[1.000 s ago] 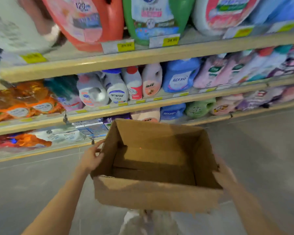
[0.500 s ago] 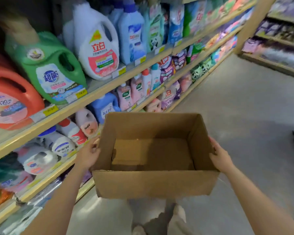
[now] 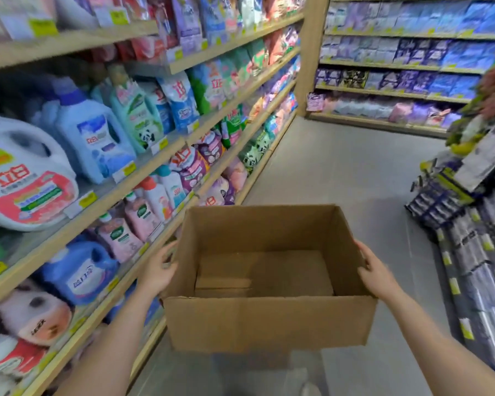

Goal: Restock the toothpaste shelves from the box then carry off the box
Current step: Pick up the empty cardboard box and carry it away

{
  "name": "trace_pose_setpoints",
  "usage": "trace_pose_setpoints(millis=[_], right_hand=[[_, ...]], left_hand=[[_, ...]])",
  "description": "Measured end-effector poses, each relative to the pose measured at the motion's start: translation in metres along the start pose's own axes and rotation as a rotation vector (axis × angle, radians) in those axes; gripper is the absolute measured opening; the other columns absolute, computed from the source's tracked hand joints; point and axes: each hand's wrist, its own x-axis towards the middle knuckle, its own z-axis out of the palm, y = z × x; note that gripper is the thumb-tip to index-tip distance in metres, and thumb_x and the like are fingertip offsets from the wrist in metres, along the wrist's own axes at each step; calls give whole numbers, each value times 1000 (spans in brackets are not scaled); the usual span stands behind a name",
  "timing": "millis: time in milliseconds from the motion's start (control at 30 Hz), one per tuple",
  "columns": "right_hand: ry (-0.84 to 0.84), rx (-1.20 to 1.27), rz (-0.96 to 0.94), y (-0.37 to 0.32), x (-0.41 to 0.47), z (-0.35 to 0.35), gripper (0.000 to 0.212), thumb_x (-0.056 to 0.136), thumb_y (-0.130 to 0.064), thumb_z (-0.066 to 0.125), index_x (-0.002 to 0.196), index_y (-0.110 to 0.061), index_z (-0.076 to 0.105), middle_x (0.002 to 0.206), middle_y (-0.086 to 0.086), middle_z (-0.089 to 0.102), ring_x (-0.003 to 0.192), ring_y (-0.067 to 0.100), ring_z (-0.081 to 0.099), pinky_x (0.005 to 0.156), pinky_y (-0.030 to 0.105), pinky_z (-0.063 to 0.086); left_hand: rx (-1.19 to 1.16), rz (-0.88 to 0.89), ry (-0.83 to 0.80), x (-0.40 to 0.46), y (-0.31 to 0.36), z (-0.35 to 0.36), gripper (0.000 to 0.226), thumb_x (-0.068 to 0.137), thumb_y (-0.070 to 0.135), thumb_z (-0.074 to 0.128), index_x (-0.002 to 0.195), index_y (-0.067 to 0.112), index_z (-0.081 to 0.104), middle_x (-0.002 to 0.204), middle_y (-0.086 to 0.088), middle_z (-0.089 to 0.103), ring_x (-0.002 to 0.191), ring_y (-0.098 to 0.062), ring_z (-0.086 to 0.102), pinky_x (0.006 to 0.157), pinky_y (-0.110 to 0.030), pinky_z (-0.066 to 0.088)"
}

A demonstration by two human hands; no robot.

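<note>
An open cardboard box is held out in front of the person, above the grey floor of a shop aisle. Its top is open, nothing lies inside, and only the folded bottom flaps show. The left hand is pressed flat against the box's left wall, fingers spread along the outside near the upper edge. The right hand grips the right wall, with the thumb over the rim and the palm against the outside. Both forearms reach in from the near corners. To the left, wooden shelves run away into the distance, packed with detergent: a large white jug with a red label at the near left, a blue jug just beyond it, pink bottles on the tier below, and pouches farther along. At the far end, across the aisle, another rack carries blue and purple packs. On the right side, a tilted display of dark packs leans toward the aisle. The view is blurred, so labels are mostly unreadable.
</note>
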Motion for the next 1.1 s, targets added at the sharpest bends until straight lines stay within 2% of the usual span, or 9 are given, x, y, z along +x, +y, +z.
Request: trace_pose_setpoints(millis=[233,367,433,600,733,800,867,933,1100], right_hand=[[37,36,17,44,98,-75,68,88,5,42,146,-27,26,146,7,39,131,28,41,85,28,39],[71,77,76,66,151,-106,66,88,6,42,145,-26,30,143,9,44,119,32,50,83,35,45],[74,103,94,75,177,-114,66,87,5,42,144,-27,31,140,9,47,117,32,51,85,39,47],[89,108,157,84,238,-123,67,89,6,41,146,-27,29,142,12,44,106,26,55,68,26,44],[112,129,227,77,292,-116,66,91,5,41,146,-28,28,145,7,41,127,28,44,97,40,42],[116,119,246,75,322,-112,66,90,2,42,145,-31,26,142,6,45,118,27,51,90,41,46],[123,105,289,73,354,-113,67,90,0,42,145,-34,25,137,6,50,97,25,59,73,36,50],[127,104,322,70,386,-113,67,91,-1,42,145,-34,24,137,6,49,87,23,59,64,32,48],[161,67,360,57,462,-123,68,89,-1,44,146,-33,26,133,9,53,95,29,61,76,37,49]], left_hand=[[20,74,-15,91,91,94,52,88,-6,51,135,17,48,135,2,46,123,-21,47,98,-28,38],[53,18,-39,139,123,136,54,91,7,54,136,34,44,139,-3,48,125,-20,48,98,-39,45],[56,46,-58,162,139,154,54,91,5,53,137,32,44,141,0,45,129,-20,44,98,-34,43],[119,47,-92,237,160,190,52,92,10,54,137,35,44,137,5,48,120,-20,52,92,-33,46],[116,52,-178,320,160,210,52,90,14,56,129,46,45,129,-2,57,103,-19,61,81,-46,55],[115,64,-217,364,169,220,53,90,13,56,130,45,45,129,-4,57,106,-21,60,82,-45,55],[137,92,-250,406,181,231,54,90,9,56,133,41,45,133,-4,54,117,-23,54,90,-43,51],[146,108,-285,447,194,239,56,89,8,56,133,41,45,133,-3,54,121,-23,52,93,-42,50],[190,146,-322,564,223,261,57,85,7,57,131,40,46,123,-8,61,110,-25,59,90,-46,50]])
